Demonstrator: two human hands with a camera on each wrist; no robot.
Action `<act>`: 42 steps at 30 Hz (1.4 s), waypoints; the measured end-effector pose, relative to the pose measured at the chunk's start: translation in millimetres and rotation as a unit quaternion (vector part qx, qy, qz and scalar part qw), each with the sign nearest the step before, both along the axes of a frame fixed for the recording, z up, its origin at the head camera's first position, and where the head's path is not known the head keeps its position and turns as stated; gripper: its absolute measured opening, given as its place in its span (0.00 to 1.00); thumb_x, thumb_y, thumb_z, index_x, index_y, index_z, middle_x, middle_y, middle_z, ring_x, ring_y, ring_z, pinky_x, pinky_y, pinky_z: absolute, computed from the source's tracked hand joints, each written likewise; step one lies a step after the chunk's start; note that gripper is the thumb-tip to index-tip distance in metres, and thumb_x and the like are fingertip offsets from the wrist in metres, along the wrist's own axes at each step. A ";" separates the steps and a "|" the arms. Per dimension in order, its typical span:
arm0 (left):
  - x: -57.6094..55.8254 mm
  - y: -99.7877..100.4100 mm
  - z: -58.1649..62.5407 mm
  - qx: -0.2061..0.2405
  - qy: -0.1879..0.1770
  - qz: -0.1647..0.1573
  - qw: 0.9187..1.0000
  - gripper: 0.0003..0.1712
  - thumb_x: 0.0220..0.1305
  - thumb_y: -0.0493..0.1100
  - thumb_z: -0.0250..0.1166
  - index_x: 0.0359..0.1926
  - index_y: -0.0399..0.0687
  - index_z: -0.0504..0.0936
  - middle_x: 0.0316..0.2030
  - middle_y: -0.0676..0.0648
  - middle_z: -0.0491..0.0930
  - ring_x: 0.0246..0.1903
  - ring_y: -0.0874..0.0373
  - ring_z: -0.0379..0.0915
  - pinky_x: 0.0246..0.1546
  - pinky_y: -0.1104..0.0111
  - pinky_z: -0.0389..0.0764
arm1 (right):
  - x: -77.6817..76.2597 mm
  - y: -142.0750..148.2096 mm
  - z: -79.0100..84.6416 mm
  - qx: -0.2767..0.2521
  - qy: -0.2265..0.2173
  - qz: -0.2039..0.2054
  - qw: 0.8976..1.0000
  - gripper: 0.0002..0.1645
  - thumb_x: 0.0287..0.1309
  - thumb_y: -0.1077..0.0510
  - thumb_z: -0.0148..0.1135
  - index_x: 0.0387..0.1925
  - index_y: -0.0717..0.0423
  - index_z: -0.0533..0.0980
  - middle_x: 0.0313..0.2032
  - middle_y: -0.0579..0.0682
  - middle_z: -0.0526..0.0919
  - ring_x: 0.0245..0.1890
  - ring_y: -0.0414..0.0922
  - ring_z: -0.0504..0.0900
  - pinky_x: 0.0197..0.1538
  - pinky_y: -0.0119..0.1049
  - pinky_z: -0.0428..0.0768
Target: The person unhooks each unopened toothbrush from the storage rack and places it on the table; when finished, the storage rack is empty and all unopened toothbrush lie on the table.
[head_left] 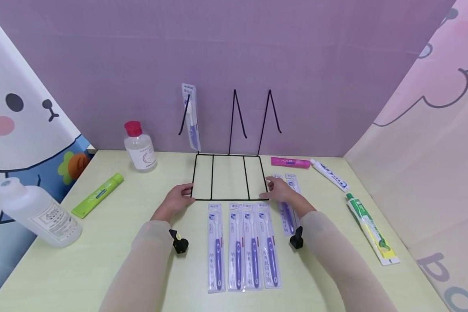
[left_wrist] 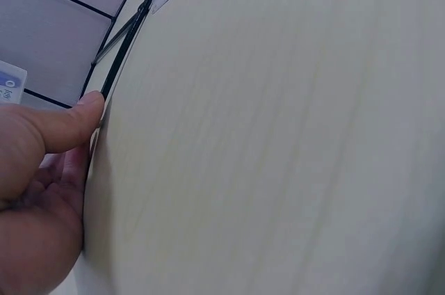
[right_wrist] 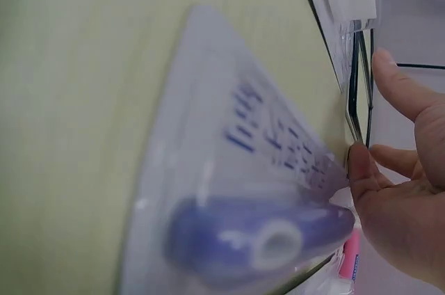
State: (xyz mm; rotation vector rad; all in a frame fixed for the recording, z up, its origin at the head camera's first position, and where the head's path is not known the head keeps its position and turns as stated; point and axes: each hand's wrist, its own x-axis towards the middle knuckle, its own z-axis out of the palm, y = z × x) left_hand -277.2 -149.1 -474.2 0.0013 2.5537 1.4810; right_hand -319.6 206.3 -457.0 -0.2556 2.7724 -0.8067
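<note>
A black wire display rack (head_left: 228, 199) stands against the purple backdrop, its base frame on the table and three long hooks above. My left hand (head_left: 176, 200) is at the front left corner of the base; in the left wrist view its thumb (left_wrist: 89, 110) presses against the wire with fingers bent behind. At the front right corner, my right hand (head_left: 282, 190) has thumb and fingers about the wire, seen side-on in the right wrist view. One packaged toothbrush (head_left: 193, 125) hangs from the left hook. Several more toothbrush packs (head_left: 238, 247) lie in front of the rack.
Two toothbrush packs (head_left: 287, 214) lie partly under the right forearm. Left stand a white bottle (head_left: 43, 216), a red-capped bottle (head_left: 141, 151) and a green tube (head_left: 97, 196). Right lie pink (head_left: 290, 162), white (head_left: 329, 174) and green-yellow toothpaste (head_left: 372, 229) tubes. Printed curtains flank the table.
</note>
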 end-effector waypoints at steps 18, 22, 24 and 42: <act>-21.9 -7.8 18.0 0.011 -0.007 -0.053 0.998 0.31 0.60 0.41 0.60 0.63 0.38 0.62 0.54 0.38 0.68 0.50 0.46 0.67 0.52 0.57 0.68 | -4.2 4.5 -5.5 0.036 -0.013 0.022 0.999 0.60 0.40 0.41 0.70 0.67 0.62 0.50 0.52 0.62 0.64 0.50 0.52 0.67 0.55 0.46 0.67; -43.4 -11.8 47.0 0.038 0.054 0.000 0.998 0.29 0.61 0.38 0.58 0.62 0.38 0.62 0.56 0.38 0.67 0.49 0.45 0.68 0.48 0.57 0.71 | -1.4 -1.0 -5.6 0.041 -0.017 0.037 0.998 0.58 0.43 0.42 0.68 0.67 0.62 0.49 0.55 0.64 0.60 0.53 0.54 0.65 0.57 0.47 0.64; -55.3 -11.9 65.7 0.064 0.106 0.036 0.992 0.27 0.61 0.36 0.58 0.61 0.37 0.63 0.55 0.38 0.68 0.51 0.45 0.67 0.49 0.58 0.71 | -0.8 -3.2 -5.9 0.049 -0.015 0.040 0.998 0.57 0.45 0.43 0.68 0.67 0.63 0.48 0.55 0.65 0.60 0.53 0.54 0.65 0.57 0.48 0.64; -94.2 15.1 136.8 0.232 0.276 0.116 0.926 0.29 0.58 0.27 0.57 0.60 0.39 0.61 0.54 0.39 0.67 0.53 0.50 0.64 0.53 0.68 0.66 | 2.5 -4.6 -5.2 0.060 -0.022 0.020 0.998 0.57 0.45 0.42 0.67 0.68 0.60 0.49 0.59 0.65 0.56 0.57 0.57 0.61 0.58 0.51 0.62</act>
